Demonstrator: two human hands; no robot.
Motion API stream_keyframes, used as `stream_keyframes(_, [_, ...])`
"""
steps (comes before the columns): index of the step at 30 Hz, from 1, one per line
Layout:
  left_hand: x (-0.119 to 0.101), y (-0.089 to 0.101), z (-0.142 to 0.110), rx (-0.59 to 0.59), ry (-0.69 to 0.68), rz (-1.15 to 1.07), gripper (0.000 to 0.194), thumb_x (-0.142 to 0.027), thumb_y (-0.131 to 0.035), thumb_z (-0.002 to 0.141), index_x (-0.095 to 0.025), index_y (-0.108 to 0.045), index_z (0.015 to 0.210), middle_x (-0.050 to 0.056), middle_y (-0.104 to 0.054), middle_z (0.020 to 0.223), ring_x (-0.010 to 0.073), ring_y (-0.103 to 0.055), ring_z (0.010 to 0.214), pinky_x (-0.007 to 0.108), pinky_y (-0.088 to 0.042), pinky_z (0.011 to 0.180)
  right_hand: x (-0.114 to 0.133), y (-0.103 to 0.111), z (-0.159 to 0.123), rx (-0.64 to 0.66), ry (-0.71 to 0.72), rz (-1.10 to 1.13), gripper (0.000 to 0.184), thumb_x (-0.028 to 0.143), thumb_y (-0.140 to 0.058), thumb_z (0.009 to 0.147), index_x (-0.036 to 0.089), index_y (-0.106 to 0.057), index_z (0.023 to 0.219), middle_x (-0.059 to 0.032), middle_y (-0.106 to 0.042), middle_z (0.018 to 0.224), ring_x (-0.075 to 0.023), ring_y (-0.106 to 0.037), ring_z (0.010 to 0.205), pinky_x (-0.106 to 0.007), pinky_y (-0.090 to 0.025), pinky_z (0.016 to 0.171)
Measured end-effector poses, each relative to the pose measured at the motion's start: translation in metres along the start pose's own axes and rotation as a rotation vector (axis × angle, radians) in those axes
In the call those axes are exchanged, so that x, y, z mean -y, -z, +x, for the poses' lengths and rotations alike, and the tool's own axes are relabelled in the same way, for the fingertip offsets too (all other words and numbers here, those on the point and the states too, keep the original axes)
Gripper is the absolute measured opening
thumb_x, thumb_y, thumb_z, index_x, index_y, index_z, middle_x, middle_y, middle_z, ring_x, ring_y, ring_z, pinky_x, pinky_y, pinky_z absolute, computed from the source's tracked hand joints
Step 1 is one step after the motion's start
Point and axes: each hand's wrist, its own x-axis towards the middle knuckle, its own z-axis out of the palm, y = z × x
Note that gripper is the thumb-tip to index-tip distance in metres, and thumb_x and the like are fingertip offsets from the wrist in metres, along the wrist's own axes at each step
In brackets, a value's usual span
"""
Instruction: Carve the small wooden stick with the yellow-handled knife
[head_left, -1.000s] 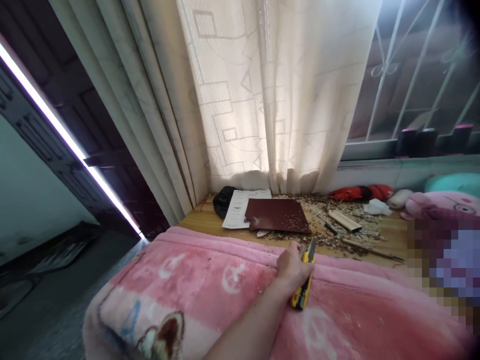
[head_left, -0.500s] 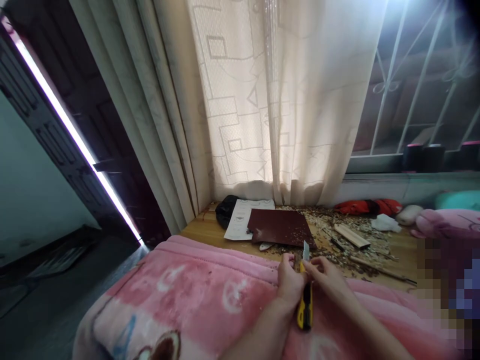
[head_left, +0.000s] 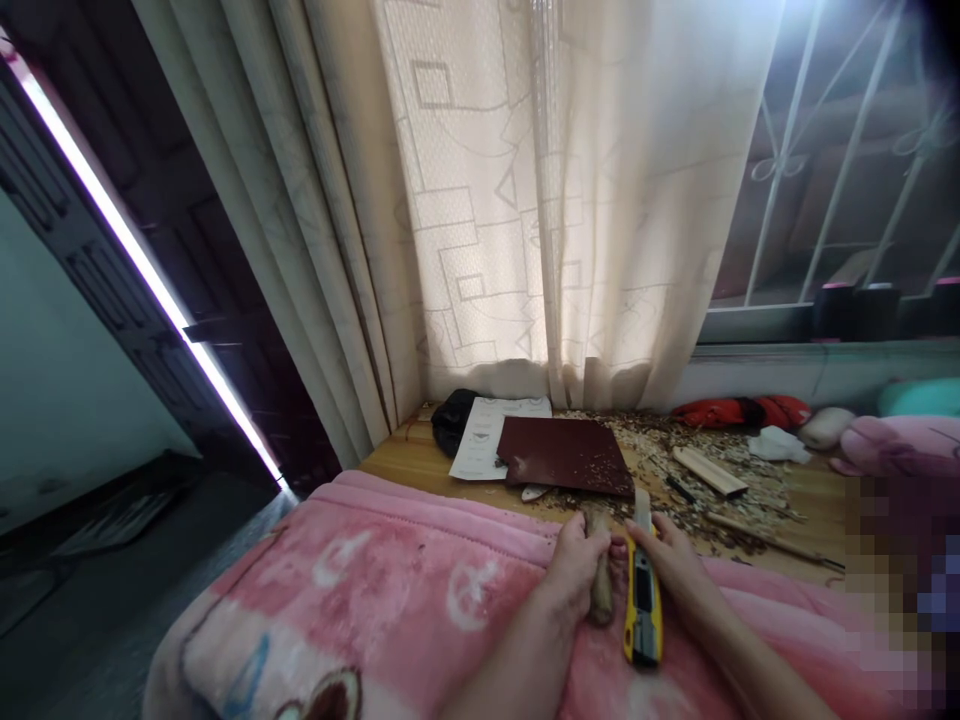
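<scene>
My left hand (head_left: 576, 562) is closed around a short piece of wooden stick (head_left: 601, 590), brownish and bark-like, its lower end pointing toward me. Just to the right, a yellow utility knife (head_left: 643, 610) with its blade out is gripped by my right hand (head_left: 671, 555). The blade points away from me, toward the table. Stick and knife are side by side with a small gap between them. Both hands are above a pink patterned blanket (head_left: 375, 580).
Wood shavings (head_left: 765, 490) lie over the wooden table (head_left: 412, 458). On it are a dark red board (head_left: 562, 455), a printed paper (head_left: 472, 455), a black bag (head_left: 450, 420), a pale wood block (head_left: 709, 470), a thin stick (head_left: 757, 532) and a red bundle (head_left: 750, 411). Curtains (head_left: 480, 200) hang behind.
The knife has moved right, away from the left hand, and turned so its broad side shows. The stick, mostly hidden before, is now in plain view in my left hand.
</scene>
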Motion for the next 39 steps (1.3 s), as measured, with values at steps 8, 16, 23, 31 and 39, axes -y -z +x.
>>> stream_keyframes(8, [0.008,0.009,0.004,0.085,-0.024,-0.038,0.041,-0.037,-0.053,0.060,-0.015,-0.040,0.092,0.001,-0.052,0.067,0.0071,-0.049,0.050,0.020,-0.039,0.050,0.021,-0.003,-0.012,0.218,-0.029,0.102,0.029,0.050,-0.036,0.067,0.023,-0.032,0.077,0.0064,-0.046,0.050,-0.0087,-0.040,0.031,-0.021,-0.032,0.032])
stream_keyframes(16, [0.002,0.011,-0.004,0.086,0.103,0.038,0.039,-0.045,-0.049,0.062,-0.018,-0.042,0.089,-0.002,-0.048,0.055,0.0060,-0.042,0.041,0.019,-0.034,0.044,0.027,0.007,-0.010,0.139,0.151,-0.159,0.033,0.046,-0.042,0.066,0.020,-0.039,0.086,0.0098,-0.036,0.040,-0.0069,-0.035,0.032,-0.018,-0.027,0.033])
stream_keyframes(23, [-0.023,0.004,-0.058,0.083,-0.057,-0.039,0.040,-0.051,-0.040,0.066,-0.018,-0.045,0.088,0.004,-0.052,0.074,0.0105,-0.050,0.066,0.020,-0.039,0.057,0.033,0.024,-0.021,-0.099,0.469,-0.759,0.041,0.048,-0.030,0.072,0.024,-0.040,0.105,-0.0009,-0.057,0.066,-0.0130,-0.053,0.054,-0.023,-0.036,0.049])
stream_keyframes(31, [-0.022,0.034,-0.103,0.006,-0.126,0.067,0.037,-0.048,-0.041,0.067,-0.021,-0.047,0.091,0.006,-0.052,0.085,0.0112,-0.052,0.075,0.020,-0.039,0.063,0.021,0.016,-0.025,-0.061,0.512,-1.202,0.034,0.046,-0.022,0.076,0.026,-0.048,0.086,0.0000,-0.059,0.074,-0.0139,-0.054,0.068,-0.022,-0.031,0.054])
stream_keyframes(39, [-0.013,0.022,-0.050,0.034,-0.083,0.083,0.031,-0.040,-0.047,0.064,-0.017,-0.049,0.084,0.004,-0.053,0.069,0.0103,-0.050,0.061,0.022,-0.039,0.058,0.019,0.016,-0.027,-0.088,0.451,-1.266,0.034,0.047,-0.023,0.075,0.022,-0.046,0.069,0.0001,-0.056,0.065,-0.0132,-0.051,0.060,-0.023,-0.025,0.051])
